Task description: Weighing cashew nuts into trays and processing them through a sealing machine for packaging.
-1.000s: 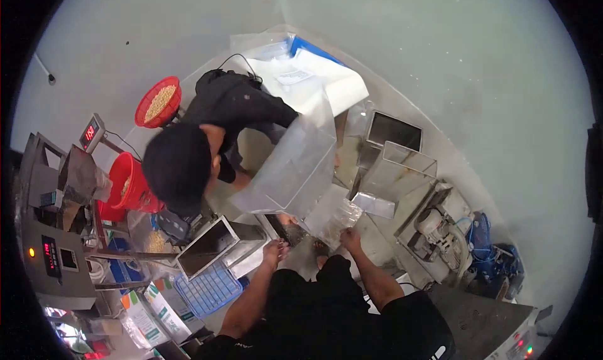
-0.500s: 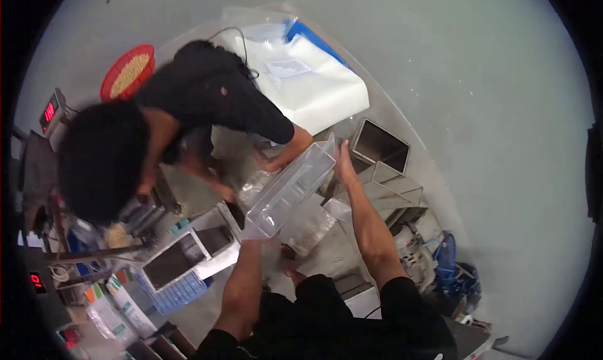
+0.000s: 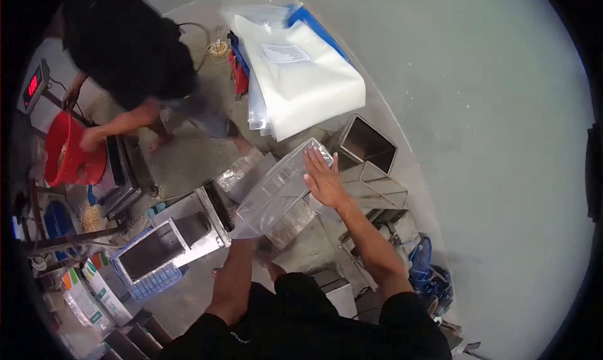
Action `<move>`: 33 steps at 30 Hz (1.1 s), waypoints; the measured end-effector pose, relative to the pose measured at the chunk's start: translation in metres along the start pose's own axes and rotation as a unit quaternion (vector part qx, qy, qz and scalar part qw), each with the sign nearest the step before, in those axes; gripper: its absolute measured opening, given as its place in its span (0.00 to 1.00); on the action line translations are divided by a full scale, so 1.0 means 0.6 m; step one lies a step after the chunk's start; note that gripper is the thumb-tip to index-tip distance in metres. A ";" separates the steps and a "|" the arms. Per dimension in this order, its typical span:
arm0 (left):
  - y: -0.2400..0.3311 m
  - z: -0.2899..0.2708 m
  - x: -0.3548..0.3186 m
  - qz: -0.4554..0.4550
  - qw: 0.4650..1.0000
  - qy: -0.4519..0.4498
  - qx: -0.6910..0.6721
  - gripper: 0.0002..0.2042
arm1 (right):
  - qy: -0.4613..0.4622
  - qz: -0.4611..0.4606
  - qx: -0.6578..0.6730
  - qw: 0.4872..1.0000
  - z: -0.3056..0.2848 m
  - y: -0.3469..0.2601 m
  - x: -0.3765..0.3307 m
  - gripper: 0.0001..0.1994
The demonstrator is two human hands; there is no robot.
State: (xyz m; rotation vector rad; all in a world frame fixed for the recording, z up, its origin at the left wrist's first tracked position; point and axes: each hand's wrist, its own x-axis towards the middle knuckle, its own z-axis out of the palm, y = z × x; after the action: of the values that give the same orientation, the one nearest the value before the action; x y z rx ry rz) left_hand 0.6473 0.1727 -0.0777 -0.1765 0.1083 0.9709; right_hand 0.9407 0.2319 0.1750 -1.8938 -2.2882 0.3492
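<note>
**R hand (image 3: 323,178) flat on clear plastic bag (image 3: 273,187), co-worker (image 3: 129,52) nearby**

Seen from above; clock dirs. taken from pic centre. Largest 1st: co-worker in blk shirt, 10 o'clock, bent over w/ one blurred hand at rim of a red bucket (9 o'clock). Next, a stack of white plastic sheeting (image 3: 320,99) w/ a printed paper on top, 12 o'clock.

Then the bag: box-shaped, just off centre toward 8 o'clock, slanting from approx. 12 down to between 7 & 8. R arm comes in from 5 o'clock; its palm rests on the bag's upper end, fingers straight & a bit apart, not clenched. L forearm (image 3: 233,278) comes up from 7 o'clock; L hand is hidden behind the bag's lower end, so can't tell its grip.

Smaller: the red bucket (image 3: 89,162); an open metal bin (image 3: 372,140), 2 o'clock, near R hand; a rect. metal trough (image 3: 151,250) over a blue basket (image 3: 151,289), 8 o'clock. Smallest: a lit red digital display (image 3: 34,85), btwn 9 & 10.
</note>
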 end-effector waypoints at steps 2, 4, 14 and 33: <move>0.013 0.010 -0.049 0.008 0.999 -0.030 0.032 0.43 | 0.018 -0.006 -0.005 1.000 0.011 0.012 -0.005 0.31; -0.031 0.137 -0.096 0.192 0.849 0.458 0.179 0.37 | 0.027 0.004 -0.013 1.000 0.016 0.022 -0.012 0.32; -0.191 0.379 -0.046 0.186 0.234 0.126 0.946 0.41 | 0.119 -0.013 -0.023 0.992 0.022 0.033 -0.029 0.31; -0.085 0.446 0.038 0.340 0.222 0.039 0.913 0.15 | -0.203 -0.200 -0.050 0.957 -0.028 0.024 -0.032 0.21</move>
State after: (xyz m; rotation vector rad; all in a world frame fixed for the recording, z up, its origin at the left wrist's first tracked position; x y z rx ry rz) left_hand 0.7055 0.2159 0.1858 2.2987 1.4682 1.0322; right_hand 0.9625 0.2170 0.1879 -1.4405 -2.9298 0.6241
